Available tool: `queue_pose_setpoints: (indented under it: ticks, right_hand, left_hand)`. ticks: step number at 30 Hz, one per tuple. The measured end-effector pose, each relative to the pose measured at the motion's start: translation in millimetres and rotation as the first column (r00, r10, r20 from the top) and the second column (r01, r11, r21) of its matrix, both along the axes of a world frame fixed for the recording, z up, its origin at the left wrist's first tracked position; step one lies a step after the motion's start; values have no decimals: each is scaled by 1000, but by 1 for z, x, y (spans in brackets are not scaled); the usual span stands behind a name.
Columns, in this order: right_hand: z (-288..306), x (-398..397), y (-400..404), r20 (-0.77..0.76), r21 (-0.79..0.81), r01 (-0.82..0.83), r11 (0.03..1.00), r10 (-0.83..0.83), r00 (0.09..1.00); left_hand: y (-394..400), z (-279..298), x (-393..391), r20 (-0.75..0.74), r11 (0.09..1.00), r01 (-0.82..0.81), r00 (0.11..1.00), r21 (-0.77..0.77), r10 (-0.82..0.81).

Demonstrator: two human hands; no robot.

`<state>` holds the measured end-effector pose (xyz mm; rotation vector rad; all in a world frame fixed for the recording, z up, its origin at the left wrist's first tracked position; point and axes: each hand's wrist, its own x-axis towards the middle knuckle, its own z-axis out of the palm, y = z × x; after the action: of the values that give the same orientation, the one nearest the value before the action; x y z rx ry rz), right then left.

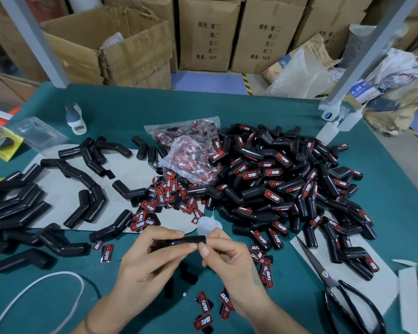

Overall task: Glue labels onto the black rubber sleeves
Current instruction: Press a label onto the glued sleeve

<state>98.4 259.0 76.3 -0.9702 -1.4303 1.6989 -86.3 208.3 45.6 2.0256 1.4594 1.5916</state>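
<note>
Black rubber sleeve [179,242] sits low over the counter [263,109], left hand [152,259] curled round it, right hand [223,257] pinching its end. Huge labelled pile [287,184] looks done; bare sleeves [82,179] on the left remain, so roughly two-thirds through.

Even, fairly bright light falls from overhead, and the shadows under the hands [188,259] on the green table [263,109] are soft and short. Small white glints ride the black rubber sleeves [275,179] at 2 o'clock. Wide-angle bending bows the grey posts [362,61] outward (strongest at 10 and 2 o'clock). The cardboard boxes [208,32] at 12 o'clock look slightly soft; the corners smear.
</note>
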Motion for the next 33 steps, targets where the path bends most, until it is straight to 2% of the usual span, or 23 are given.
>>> queue_pose_setpoints:
  ticks: [11, 33]
  right_hand:
    - [-1, -1, 0, 25, 45, -5, 999, 4, 1000]
    - [0, 1, 1, 23, 18, 3, 1000, -3, 1000]
  left_hand:
    - [1, -4, -2, -10, 1000, 6, 1000, 0, -6]
    - [0, -3, -1, -5, 1000, -2, 1000, 20, 2]
